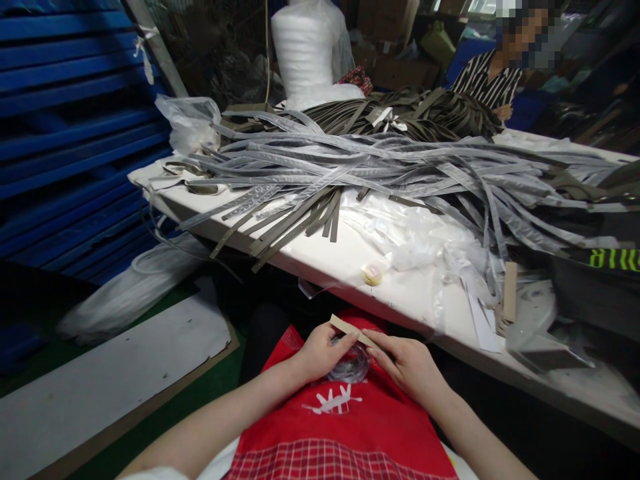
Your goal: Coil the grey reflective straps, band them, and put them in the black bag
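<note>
Low over my lap, my left hand [323, 351] pinches a short tan cardboard strip [338, 325] between thumb and fingers. The strip's other end is gripped by my right hand [406, 363]. Just below it a coil of clear plastic strip [350, 367] hangs against my red apron [370, 413]; my left fingers partly hide it, and I cannot tell whether they hold it too. On the table [320, 263] in front lie many long grey straps in clear sleeves [320, 160], with bare dark strap ends [300, 223] at the near edge.
Crumpled clear plastic bags [420, 233] and a roll of tape [371, 275] lie near the table edge. A tape dispenser [533, 313] stands right. Blue pallets [75, 133] are stacked left. Behind the dark strap pile [400, 110] is a person in a striped top [487, 83].
</note>
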Available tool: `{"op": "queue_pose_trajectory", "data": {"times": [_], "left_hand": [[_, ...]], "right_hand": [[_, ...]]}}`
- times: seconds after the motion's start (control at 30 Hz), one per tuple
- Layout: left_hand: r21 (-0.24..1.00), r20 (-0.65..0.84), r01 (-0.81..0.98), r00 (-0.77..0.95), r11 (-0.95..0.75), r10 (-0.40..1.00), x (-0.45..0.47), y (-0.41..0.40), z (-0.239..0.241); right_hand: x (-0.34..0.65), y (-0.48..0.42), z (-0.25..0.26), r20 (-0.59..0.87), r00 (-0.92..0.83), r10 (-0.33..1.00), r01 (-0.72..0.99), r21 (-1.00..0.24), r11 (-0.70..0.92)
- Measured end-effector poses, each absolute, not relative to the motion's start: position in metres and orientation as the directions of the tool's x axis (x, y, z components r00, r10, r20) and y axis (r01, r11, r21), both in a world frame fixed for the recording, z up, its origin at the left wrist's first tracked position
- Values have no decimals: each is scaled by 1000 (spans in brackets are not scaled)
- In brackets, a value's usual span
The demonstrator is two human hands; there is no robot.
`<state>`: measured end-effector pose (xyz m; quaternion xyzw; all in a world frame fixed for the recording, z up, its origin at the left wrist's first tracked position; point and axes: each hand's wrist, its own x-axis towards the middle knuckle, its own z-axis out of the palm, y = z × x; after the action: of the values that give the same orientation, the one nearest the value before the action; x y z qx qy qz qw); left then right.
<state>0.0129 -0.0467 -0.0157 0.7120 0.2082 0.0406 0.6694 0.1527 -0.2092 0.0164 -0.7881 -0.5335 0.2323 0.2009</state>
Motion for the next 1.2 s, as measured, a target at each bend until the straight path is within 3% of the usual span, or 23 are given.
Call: {"op": "queue_pose_trajectory", "data": {"times": [0.27, 0.4, 0.47, 0.57, 0.9, 1.2], "left_hand": [[958, -241, 279, 908, -66, 344, 13, -47, -9], [942, -294, 333, 871, -32, 392, 13, -47, -12], [926, -333, 376, 835, -13, 439, 14, -47, -17], [901, -383, 435, 791, 1, 477, 17, -46, -24], [871, -444, 490, 756, 36, 481, 23, -46, -27], [857, -453, 515, 740, 15, 497, 22, -46, -29]], "right_hand": [[153, -209, 15, -214, 327, 920, 509, -781, -363], [157, -211, 10, -373, 319, 871, 63, -909, -412], [161, -214, 11, -444, 294, 846, -168, -896, -412], [169, -221, 19, -424, 292, 858, -357, -880, -313], [177, -223, 27, -396, 200, 896, -537, -809, -237], [182, -226, 22, -333, 166, 928, -508, -836, -209]]}}
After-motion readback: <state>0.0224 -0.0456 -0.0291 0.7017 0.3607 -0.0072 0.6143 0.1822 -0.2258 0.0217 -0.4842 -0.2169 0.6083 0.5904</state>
